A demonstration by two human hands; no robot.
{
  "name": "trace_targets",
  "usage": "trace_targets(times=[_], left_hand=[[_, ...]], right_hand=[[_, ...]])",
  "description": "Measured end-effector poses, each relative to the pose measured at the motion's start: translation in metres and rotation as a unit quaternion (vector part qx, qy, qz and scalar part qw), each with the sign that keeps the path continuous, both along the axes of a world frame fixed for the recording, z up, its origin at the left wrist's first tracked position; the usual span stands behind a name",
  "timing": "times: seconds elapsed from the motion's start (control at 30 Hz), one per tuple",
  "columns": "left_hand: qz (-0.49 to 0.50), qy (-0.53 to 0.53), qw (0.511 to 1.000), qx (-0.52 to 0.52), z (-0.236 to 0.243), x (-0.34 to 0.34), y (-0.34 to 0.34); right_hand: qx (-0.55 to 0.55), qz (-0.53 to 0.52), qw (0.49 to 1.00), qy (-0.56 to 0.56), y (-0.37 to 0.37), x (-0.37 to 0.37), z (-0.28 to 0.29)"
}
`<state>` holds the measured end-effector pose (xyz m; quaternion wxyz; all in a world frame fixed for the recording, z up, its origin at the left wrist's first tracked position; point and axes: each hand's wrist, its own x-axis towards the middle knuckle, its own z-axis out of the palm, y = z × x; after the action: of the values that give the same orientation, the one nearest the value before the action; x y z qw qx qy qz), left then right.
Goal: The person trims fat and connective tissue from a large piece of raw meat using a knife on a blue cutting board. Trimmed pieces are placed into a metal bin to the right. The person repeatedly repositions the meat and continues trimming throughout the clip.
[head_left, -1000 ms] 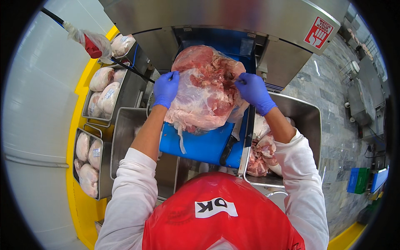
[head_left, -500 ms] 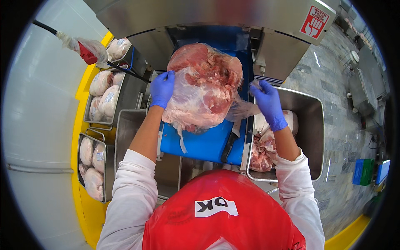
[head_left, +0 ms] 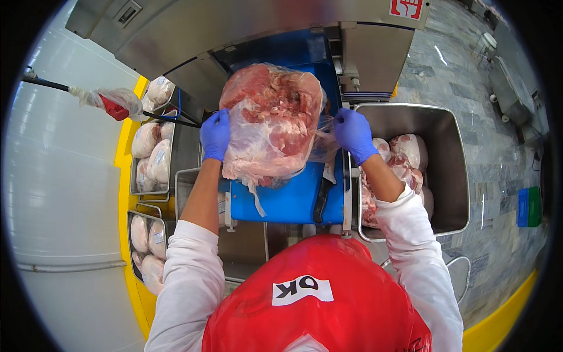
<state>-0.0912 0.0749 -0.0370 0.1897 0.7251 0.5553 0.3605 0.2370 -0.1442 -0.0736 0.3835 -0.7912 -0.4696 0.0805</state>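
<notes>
A large piece of raw meat (head_left: pixel 272 120) lies on the blue conveyor belt (head_left: pixel 281 205), partly wrapped in clear plastic film (head_left: pixel 324 145). My left hand (head_left: pixel 215 136), in a blue glove, is closed at the meat's left edge, gripping the film there. On the other side my right hand (head_left: pixel 355 136), also gloved, pinches the film's loose end and draws it out taut from the meat. Below that stretched film lies a knife (head_left: pixel 321 200), its black handle toward me and its blade partly covered by the film. A pale strip hangs from the meat's near edge.
To the right stands a deep metal bin (head_left: pixel 451 158) with several meat pieces in it. Metal trays (head_left: pixel 170 170) of wrapped meat line the left, beside a yellow edge (head_left: pixel 124 176). A steel machine housing (head_left: pixel 193 35) rises over the belt's far end. A dark rod with a plastic-wrapped red part (head_left: pixel 114 105) reaches in from the left.
My view has shifted somewhat. My right hand has come closer to the meat, still holding the film. My left hand stays at the meat's left edge.
</notes>
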Motion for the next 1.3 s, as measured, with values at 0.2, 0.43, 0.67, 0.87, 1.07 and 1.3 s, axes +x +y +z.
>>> trace_targets(times=[0.2,0.43,0.67,0.87,1.07,1.3], left_hand=[[-0.011,0.01,1.0,0.016,0.0,-0.001,0.0],[-0.01,0.017,1.0,0.009,0.0,-0.002,0.002],[0.005,0.014,1.0,-0.012,0.004,-0.001,-0.002],[0.009,0.021,1.0,-0.015,0.006,0.0,-0.005],[0.009,0.024,1.0,-0.018,0.007,0.0,-0.004],[0.008,0.023,1.0,-0.008,0.001,-0.002,0.003]], right_hand=[[-0.048,0.06,0.997,-0.002,-0.025,-0.002,0.007],[0.046,0.101,0.993,0.032,-0.027,-0.051,0.004],[0.098,0.072,0.988,0.095,-0.008,-0.053,-0.014],[0.093,0.031,0.994,0.058,-0.005,-0.04,-0.008],[-0.016,0.062,0.997,0.041,-0.016,-0.032,-0.011],[0.109,0.092,0.985,0.094,-0.015,-0.048,-0.008]])
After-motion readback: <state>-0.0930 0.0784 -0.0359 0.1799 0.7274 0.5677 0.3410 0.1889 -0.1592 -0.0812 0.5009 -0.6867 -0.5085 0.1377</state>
